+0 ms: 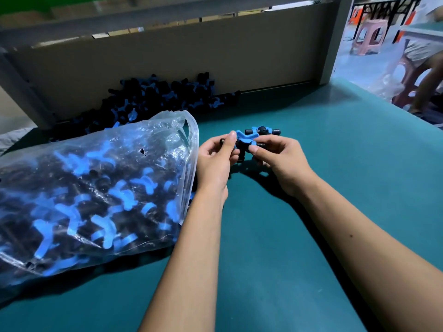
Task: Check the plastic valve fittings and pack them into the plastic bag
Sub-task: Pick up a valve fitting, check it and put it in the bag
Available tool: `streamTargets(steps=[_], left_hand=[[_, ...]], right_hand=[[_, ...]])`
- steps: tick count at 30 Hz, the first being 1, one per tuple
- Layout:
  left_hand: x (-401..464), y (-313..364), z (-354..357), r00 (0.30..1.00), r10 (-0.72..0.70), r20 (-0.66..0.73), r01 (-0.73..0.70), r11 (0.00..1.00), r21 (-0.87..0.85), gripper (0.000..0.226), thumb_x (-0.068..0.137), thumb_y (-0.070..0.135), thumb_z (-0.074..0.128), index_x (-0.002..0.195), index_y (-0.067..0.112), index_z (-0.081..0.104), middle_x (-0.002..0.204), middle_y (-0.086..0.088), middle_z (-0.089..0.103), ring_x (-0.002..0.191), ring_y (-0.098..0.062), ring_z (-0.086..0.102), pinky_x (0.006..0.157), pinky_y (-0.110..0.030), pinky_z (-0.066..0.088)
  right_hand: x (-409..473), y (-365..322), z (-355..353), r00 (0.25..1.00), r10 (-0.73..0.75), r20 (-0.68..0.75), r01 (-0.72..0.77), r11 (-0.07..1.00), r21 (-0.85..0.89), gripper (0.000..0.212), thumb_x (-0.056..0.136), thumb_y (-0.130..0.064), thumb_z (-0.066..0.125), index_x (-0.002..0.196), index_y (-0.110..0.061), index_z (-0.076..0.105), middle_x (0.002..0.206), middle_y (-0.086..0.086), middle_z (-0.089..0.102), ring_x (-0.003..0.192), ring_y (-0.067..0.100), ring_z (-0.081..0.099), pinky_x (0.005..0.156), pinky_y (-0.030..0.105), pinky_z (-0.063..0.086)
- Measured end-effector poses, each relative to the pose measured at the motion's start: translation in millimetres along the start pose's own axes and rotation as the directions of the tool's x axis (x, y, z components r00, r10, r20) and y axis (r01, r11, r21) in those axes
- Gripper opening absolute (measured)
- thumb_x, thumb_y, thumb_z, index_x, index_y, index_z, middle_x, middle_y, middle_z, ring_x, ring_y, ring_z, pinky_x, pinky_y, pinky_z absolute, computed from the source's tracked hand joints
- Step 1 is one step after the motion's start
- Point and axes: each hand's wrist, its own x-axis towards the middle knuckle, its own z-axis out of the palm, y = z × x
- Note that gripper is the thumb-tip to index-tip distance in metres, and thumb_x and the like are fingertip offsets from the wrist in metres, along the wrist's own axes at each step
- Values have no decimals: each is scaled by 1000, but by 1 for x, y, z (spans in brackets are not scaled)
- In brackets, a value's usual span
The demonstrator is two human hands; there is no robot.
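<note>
A small cluster of black valve fittings with blue handles [249, 138] is held above the green table [335, 164], between both hands. My left hand [217, 161] pinches the cluster's left side with thumb and fingers. My right hand [278, 159] grips its right side. A clear plastic bag [96, 188] lies on its side to the left, well filled with fittings, its open mouth facing my left hand. A loose pile of fittings [153, 101] sits behind the bag against the back panel.
A grey upright panel [215, 53] walls the far edge of the table. The table's right edge [393, 109] runs diagonally. Beyond it are plastic stools [366, 37] and another person's leg [429, 75].
</note>
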Motion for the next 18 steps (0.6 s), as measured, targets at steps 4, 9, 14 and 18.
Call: streamTargets(steps=[4, 9, 14, 18], left_hand=[[2, 3, 0, 997, 33, -71, -37, 998, -60, 6, 92, 7, 74, 95, 8, 69, 73, 5, 71, 64, -3, 66, 69, -14, 54], [0, 4, -3, 997, 46, -57, -50, 997, -56, 20, 90, 8, 77, 100, 14, 61, 79, 2, 74, 68, -6, 68, 73, -16, 54], [-7, -3, 1, 996, 90, 26, -93, 984, 149, 32, 80, 5, 86, 105, 9, 66, 91, -7, 77, 77, -12, 70, 78, -25, 56], [-8, 0, 0, 995, 95, 17, -96, 984, 150, 33, 81, 3, 84, 108, 4, 65, 96, -13, 76, 84, -15, 71, 82, -26, 57]], right_hand=[[1, -4, -2, 990, 129, -55, -111, 963, 247, 4, 93, -11, 71, 93, -9, 75, 79, 5, 65, 63, 12, 54, 62, 19, 47], [2, -3, -5, 981, 151, -121, -108, 946, 307, 10, 93, -16, 71, 97, -7, 74, 80, 4, 63, 67, 11, 56, 62, 17, 47], [0, 0, -3, 997, 75, -22, -69, 982, 178, 14, 86, -20, 79, 93, -7, 78, 87, 12, 72, 77, 23, 58, 71, 32, 48], [-1, 0, -4, 997, 71, -4, -69, 984, 162, 18, 86, -19, 80, 96, -5, 77, 90, 10, 71, 78, 21, 55, 67, 26, 46]])
